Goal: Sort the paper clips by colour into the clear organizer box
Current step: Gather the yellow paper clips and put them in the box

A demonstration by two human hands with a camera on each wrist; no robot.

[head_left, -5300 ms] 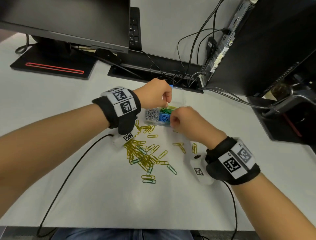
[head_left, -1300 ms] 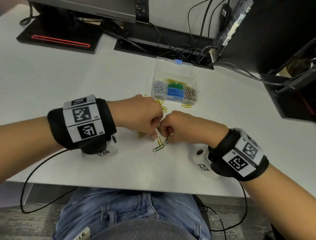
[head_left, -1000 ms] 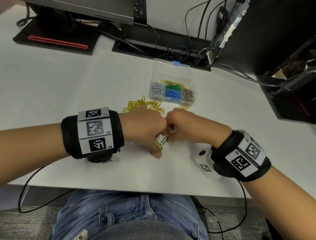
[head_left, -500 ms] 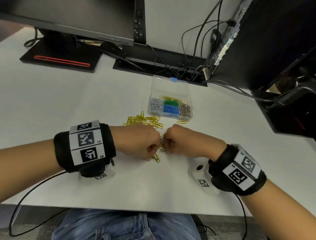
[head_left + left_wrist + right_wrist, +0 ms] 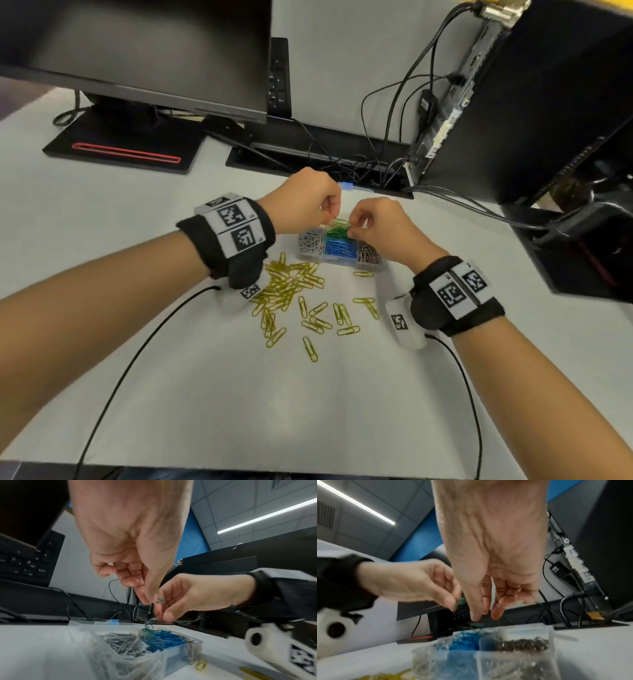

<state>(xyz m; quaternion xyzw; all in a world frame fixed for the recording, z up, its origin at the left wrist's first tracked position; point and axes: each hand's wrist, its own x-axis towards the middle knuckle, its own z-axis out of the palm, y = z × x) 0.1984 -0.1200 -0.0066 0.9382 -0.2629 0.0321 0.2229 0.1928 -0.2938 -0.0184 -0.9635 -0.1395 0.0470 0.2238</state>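
The clear organizer box (image 5: pixel 344 262) stands at mid-table with white, green, blue and bronze clips in separate compartments. Both hands hover over its green compartment (image 5: pixel 337 229). My left hand (image 5: pixel 333 215) pinches a green paper clip (image 5: pixel 161 600) between thumb and finger, a little above the box. My right hand (image 5: pixel 352 230) pinches another green clip (image 5: pixel 149 623) that hangs down to the green pile; the right wrist view shows this clip (image 5: pixel 477 626) just under the right hand's fingertips (image 5: pixel 475 616). Several yellow clips (image 5: pixel 289 287) lie loose on the table in front of the box.
A monitor stand (image 5: pixel 123 150) and a keyboard (image 5: pixel 279 78) sit at the back left. Tangled cables (image 5: pixel 356 164) run behind the box to a black computer case (image 5: pixel 534 102) at the right. Wrist-camera cables (image 5: pixel 137 353) trail across the white table (image 5: pixel 342 411).
Both hands have risen from the loose clips near the table's front and moved forward over the box, each carrying a green clip. The green clips are gone from the loose pile.
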